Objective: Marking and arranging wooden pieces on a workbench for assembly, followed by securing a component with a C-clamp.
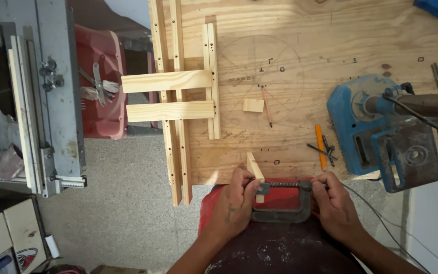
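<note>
While the plywood workbench (300,30) is seen from above, a dark metal C-clamp (281,203) is held at its near edge by both hands. The left hand (236,200) is curled closed around the clamp's fixed end, with its fingertips pressed against a small wooden block (254,170) that stands tilted at the bench edge; the block is caught at the clamp's pad, though whether it is pinched tight cannot be told. The right hand (333,200) is closed around the handle end of the threaded screw (285,184), which is laid level between the two hands. The clamp's curved frame hangs below the bench edge, in front of a red seat or stool (211,203). Farther up the bench, a frame of pale pine slats (178,96) is laid with two cross boards over long drilled rails, its left part overhanging the edge. A small square offcut (253,105) is set near a thin red pencil (266,106) inside a drawn circle. An orange pencil (320,147) and some dark screws (325,150) are placed just beside a blue power tool (381,132) at the right. A grey table saw (31,101) is stood well apart at the left, on the other side of a red bin (100,81).
</note>
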